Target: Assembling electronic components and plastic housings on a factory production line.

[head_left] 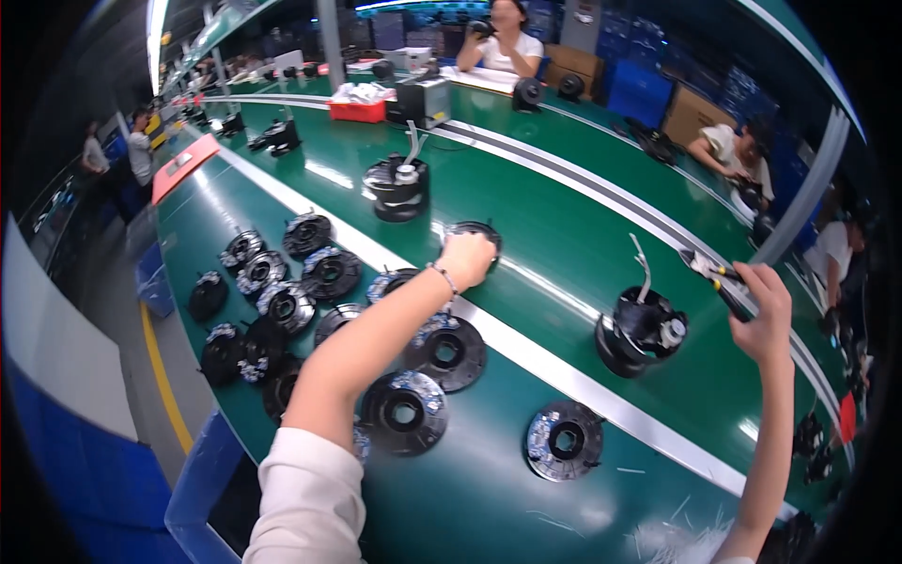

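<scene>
My left hand (468, 258) reaches across the white strip, its fingers closed on the edge of a black disc-shaped part (484, 231) on the green surface. My right hand (767, 310) is raised at the right, closed around pliers (725, 288) with black and yellow handles. Their jaws point up and left, apart from anything. Left of the pliers stands a round black housing (625, 343) with a pale cable sticking up. A similar housing (398, 193) stands beyond my left hand. Nearer me lie black discs with circuit boards (564, 442) (406, 414).
Several more black discs (329, 273) crowd the left of the table. Thin clippings (672, 540) lie at the near right. Farther off are a red bin (357, 111), a metal-sided box (425, 101) and a long rail (564, 160). Other people sit across the line. A post (813, 188) rises at right.
</scene>
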`<control>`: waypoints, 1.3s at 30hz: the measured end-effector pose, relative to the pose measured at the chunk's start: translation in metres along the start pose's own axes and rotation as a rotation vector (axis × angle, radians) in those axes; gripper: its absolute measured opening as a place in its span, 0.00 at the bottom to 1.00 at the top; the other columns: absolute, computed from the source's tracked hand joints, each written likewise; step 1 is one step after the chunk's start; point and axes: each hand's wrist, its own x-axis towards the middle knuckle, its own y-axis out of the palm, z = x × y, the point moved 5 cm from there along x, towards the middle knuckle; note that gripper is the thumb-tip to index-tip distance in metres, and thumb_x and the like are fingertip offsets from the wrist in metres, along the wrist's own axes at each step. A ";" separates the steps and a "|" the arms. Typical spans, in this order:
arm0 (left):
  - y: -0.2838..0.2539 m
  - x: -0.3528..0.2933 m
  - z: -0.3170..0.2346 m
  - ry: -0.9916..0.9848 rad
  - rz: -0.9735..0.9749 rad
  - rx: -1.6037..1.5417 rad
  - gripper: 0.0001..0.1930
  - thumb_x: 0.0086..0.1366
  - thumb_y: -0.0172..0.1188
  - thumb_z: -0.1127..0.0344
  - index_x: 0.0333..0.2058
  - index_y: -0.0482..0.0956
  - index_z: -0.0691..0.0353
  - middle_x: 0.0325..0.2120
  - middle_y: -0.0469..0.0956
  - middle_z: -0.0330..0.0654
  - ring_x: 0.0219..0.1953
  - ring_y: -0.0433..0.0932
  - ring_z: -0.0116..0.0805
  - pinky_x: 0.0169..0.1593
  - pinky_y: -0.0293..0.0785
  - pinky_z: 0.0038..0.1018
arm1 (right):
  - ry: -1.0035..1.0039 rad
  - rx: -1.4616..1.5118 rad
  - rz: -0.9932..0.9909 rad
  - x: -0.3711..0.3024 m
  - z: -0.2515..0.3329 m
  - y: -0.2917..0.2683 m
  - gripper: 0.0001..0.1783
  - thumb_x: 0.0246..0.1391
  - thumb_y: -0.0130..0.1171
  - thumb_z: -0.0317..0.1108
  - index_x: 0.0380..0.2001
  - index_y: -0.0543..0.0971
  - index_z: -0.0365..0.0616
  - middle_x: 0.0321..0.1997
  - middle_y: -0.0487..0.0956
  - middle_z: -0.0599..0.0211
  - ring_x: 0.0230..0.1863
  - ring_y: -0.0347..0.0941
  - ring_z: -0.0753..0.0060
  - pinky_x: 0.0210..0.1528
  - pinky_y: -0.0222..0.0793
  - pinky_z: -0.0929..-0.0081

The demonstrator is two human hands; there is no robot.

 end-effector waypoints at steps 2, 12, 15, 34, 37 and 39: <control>-0.002 -0.002 0.001 0.054 -0.029 0.013 0.07 0.48 0.56 0.68 0.27 0.78 0.60 0.32 0.75 0.45 0.35 0.76 0.42 0.37 0.73 0.34 | -0.044 0.005 -0.025 -0.003 0.005 -0.003 0.28 0.19 0.52 0.18 0.36 0.73 0.36 0.32 0.71 0.54 0.36 0.68 0.52 0.41 0.65 0.67; -0.088 -0.079 0.040 0.238 -0.461 0.001 0.08 0.45 0.59 0.63 0.16 0.74 0.60 0.19 0.74 0.41 0.27 0.74 0.40 0.30 0.69 0.33 | -0.060 0.016 -0.025 -0.024 0.006 -0.011 0.29 0.25 0.50 0.13 0.41 0.71 0.34 0.36 0.70 0.52 0.40 0.68 0.52 0.44 0.63 0.68; -0.138 -0.133 0.070 0.252 -0.639 -0.115 0.05 0.46 0.59 0.69 0.23 0.75 0.63 0.25 0.75 0.41 0.29 0.73 0.40 0.32 0.70 0.31 | -0.068 0.008 -0.013 -0.033 -0.002 -0.014 0.31 0.25 0.50 0.12 0.43 0.71 0.34 0.37 0.70 0.52 0.41 0.68 0.53 0.44 0.63 0.69; -0.080 -0.432 0.075 -0.298 -0.584 -0.063 0.11 0.41 0.60 0.78 0.28 0.76 0.68 0.32 0.76 0.44 0.30 0.73 0.40 0.33 0.71 0.29 | -0.192 0.028 -0.112 -0.012 0.068 -0.044 0.27 0.24 0.51 0.15 0.38 0.72 0.33 0.32 0.70 0.54 0.31 0.67 0.53 0.33 0.64 0.66; -0.072 -0.423 0.078 -0.313 -0.567 -0.125 0.12 0.41 0.62 0.75 0.29 0.76 0.68 0.32 0.75 0.45 0.31 0.72 0.42 0.35 0.71 0.31 | -0.194 -0.024 -0.085 -0.022 0.073 -0.057 0.28 0.22 0.52 0.16 0.38 0.72 0.34 0.30 0.70 0.53 0.30 0.67 0.53 0.32 0.64 0.66; -0.078 -0.418 0.078 -0.305 -0.577 -0.157 0.12 0.41 0.61 0.74 0.29 0.75 0.68 0.33 0.75 0.46 0.32 0.72 0.44 0.36 0.70 0.32 | -0.195 -0.044 -0.098 -0.028 0.074 -0.062 0.27 0.22 0.53 0.18 0.36 0.72 0.34 0.30 0.70 0.53 0.30 0.67 0.54 0.31 0.64 0.66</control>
